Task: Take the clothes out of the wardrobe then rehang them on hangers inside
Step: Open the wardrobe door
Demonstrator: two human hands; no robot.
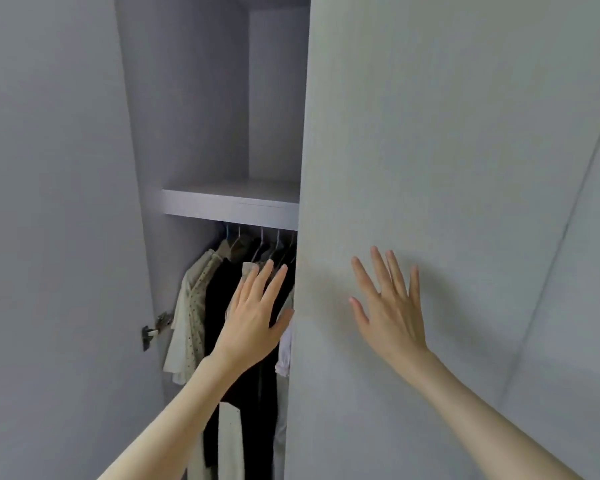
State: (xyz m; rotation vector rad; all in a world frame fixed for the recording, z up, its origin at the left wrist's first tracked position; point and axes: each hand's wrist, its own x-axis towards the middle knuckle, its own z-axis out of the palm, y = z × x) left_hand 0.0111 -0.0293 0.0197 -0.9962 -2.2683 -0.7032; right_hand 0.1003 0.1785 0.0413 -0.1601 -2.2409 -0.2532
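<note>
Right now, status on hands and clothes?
Left hand open, reaching at clothes, thumb by door edge. Right hand open, flat on door. Clothes all hung. Door half covers opening.

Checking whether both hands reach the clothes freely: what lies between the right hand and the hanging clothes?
In the head view, the wardrobe door lies between them: the right hand is spread before its front, while the left hand reaches past its edge toward the hanging clothes.

No text, label, brand or number can be read anywhere here

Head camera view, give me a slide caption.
Both open hands, left hand and right hand, reach toward hanging clothes behind the wardrobe door.
</note>
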